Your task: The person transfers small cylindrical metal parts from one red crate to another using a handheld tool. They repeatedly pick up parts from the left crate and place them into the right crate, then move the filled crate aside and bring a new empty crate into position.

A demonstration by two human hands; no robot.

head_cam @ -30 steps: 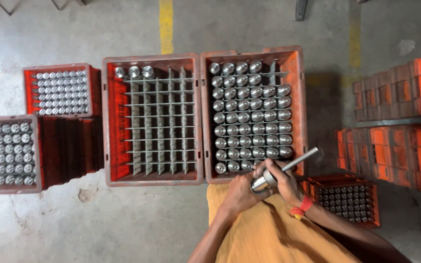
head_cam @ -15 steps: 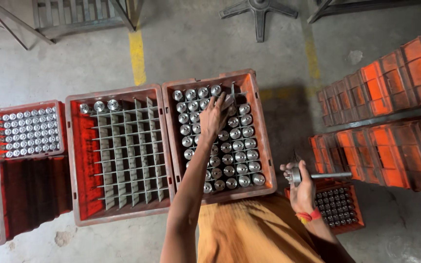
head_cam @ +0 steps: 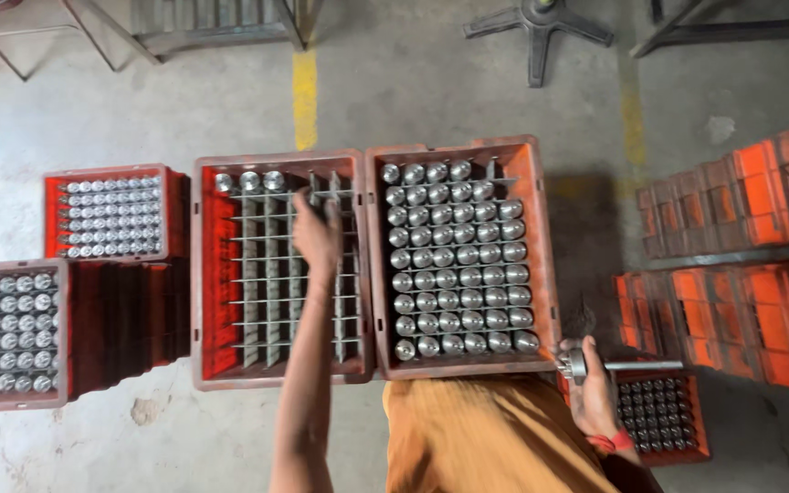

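Person's left hand (head_cam: 315, 236) is stretched out over the mostly empty red crate (head_cam: 278, 270), up near its far end, fingers curled closed round what looks like one small metal cylinder (head_cam: 330, 212); it's blurred, so can't be sure of the grip. Three more cylinders sit in the far row of that crate, rest of the grid dividers bare. Right next to it, touching side by side, the full red crate (head_cam: 461, 256) w/ rows of the same shiny cylinders standing upright. Right hand (head_cam: 593, 394) hangs low by the hip, fingers wrapped tight on a metal rod tool (head_cam: 621, 366) w/ a round head, just above a small crate (head_cam: 659, 413) of darker parts on the floor.

Those cylinders look solid steel: stiff, prob. heavy for their size, smooth and maybe oily, so slippery. Best pinched round the top end, since only that sticks out of the grid cells. Not fragile, but a drop would ding them.

More full crates (head_cam: 11, 333) to the left, stacked orange crates (head_cam: 751, 274) at right.
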